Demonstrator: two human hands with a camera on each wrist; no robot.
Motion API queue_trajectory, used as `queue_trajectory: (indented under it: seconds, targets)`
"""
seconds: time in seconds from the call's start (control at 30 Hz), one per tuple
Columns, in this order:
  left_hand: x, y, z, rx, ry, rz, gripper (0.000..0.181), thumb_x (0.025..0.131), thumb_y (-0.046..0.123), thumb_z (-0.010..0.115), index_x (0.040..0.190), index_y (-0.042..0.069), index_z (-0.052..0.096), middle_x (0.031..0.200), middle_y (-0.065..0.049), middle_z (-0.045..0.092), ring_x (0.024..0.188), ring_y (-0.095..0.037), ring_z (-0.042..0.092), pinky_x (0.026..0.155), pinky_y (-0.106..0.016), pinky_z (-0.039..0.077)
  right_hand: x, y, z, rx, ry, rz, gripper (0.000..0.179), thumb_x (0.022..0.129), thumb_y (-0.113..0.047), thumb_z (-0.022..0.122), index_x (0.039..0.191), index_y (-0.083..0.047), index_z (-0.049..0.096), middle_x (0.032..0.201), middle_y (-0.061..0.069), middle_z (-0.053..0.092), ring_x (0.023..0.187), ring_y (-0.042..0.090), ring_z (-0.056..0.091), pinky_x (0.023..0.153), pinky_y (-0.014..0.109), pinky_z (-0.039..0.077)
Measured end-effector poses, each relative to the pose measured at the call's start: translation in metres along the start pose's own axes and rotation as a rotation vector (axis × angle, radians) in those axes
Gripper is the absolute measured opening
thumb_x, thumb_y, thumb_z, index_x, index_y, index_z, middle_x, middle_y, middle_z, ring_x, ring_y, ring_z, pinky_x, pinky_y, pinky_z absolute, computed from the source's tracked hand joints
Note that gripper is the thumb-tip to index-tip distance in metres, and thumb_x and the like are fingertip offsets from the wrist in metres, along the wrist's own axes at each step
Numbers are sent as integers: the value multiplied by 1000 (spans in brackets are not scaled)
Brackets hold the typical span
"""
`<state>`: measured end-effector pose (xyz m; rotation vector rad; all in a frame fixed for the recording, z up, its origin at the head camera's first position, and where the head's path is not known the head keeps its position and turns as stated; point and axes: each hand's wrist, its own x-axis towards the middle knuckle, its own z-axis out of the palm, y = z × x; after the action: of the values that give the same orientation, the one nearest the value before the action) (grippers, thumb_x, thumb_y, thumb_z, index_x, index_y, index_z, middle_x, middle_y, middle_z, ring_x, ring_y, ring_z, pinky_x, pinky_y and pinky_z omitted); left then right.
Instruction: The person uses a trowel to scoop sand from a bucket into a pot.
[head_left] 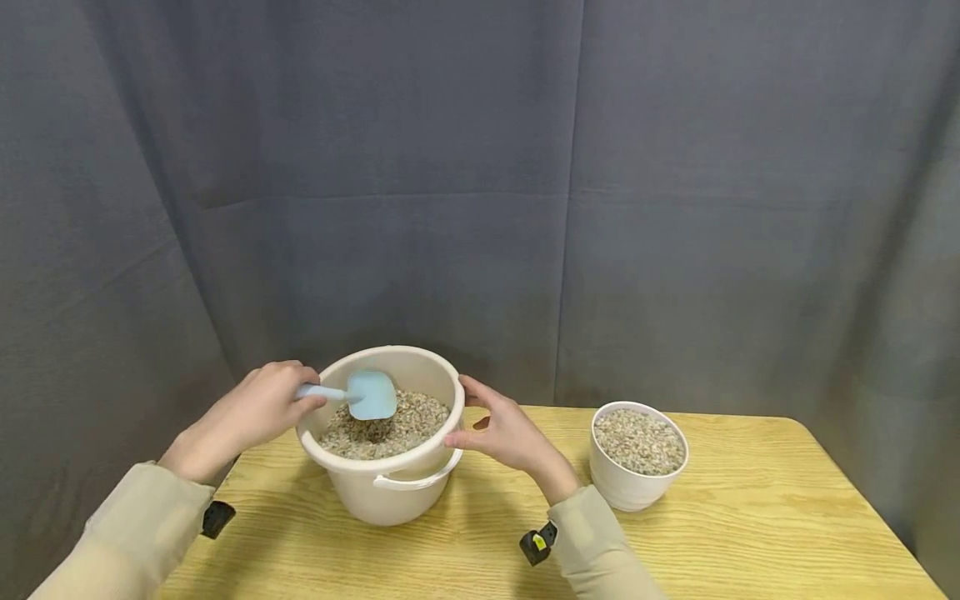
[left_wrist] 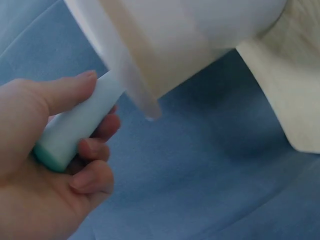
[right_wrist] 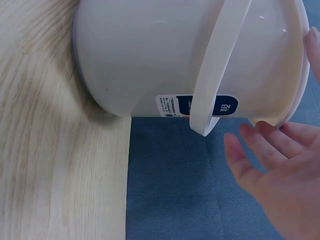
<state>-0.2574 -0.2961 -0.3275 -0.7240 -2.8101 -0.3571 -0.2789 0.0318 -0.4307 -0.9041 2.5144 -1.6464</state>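
Note:
A cream plastic bucket (head_left: 386, 498) stands at the left of the table, partly filled with small mixed-colour gravel (head_left: 420, 414). My left hand (head_left: 266, 404) grips the pale handle (left_wrist: 82, 125) of a light blue shovel (head_left: 372, 394) over the bucket's left rim, fingers curled round it and thumb along the top. The shovel's blade is inside the bucket, low over the gravel. On the other side my right hand (head_left: 510, 429) touches the rim with spread, fairly straight fingers; its fingertips (right_wrist: 245, 132) lie beside the bucket wall in the right wrist view.
To the right, a smaller white pot (head_left: 628, 490) holds similar gravel nearly to its brim. The bucket's white carrying handle (head_left: 420, 481) hangs down at the front. Grey-blue cloth (head_left: 450, 208) hangs behind the wooden table (head_left: 757, 517), whose left edge is close to the bucket.

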Motion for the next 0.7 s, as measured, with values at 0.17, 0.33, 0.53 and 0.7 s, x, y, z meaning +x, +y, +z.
queue_trajectory:
  seconds: [0.17,0.33,0.53,0.7]
  targets:
    - [13,4,-13,17,-223,-47,10,89,15,71,83,7,69,70,1,54,59,-14,46,55,-31,39,2,1,0,-16,7,12,89,76,-31,86,149,-11,38,136,10,55,122,18,52,86,40,49]
    - [22,7,-18,20,-374,-90,10,89,15,71,85,6,70,72,1,57,60,-15,48,56,-31,40,3,4,2,0,20,6,89,75,-29,87,148,-8,40,128,12,60,114,18,56,87,43,49]
    - [23,4,-22,24,-430,-105,12,90,17,70,84,6,70,74,0,58,64,-16,49,59,-32,41,3,3,6,-4,49,-17,88,73,-26,88,146,-6,43,117,13,65,101,17,62,86,38,51]
    - [22,1,-29,7,-466,-136,13,88,19,71,85,6,72,75,0,60,65,-17,49,60,-32,41,2,1,9,33,55,-15,89,73,-25,88,146,-4,42,117,14,64,99,18,62,86,40,51]
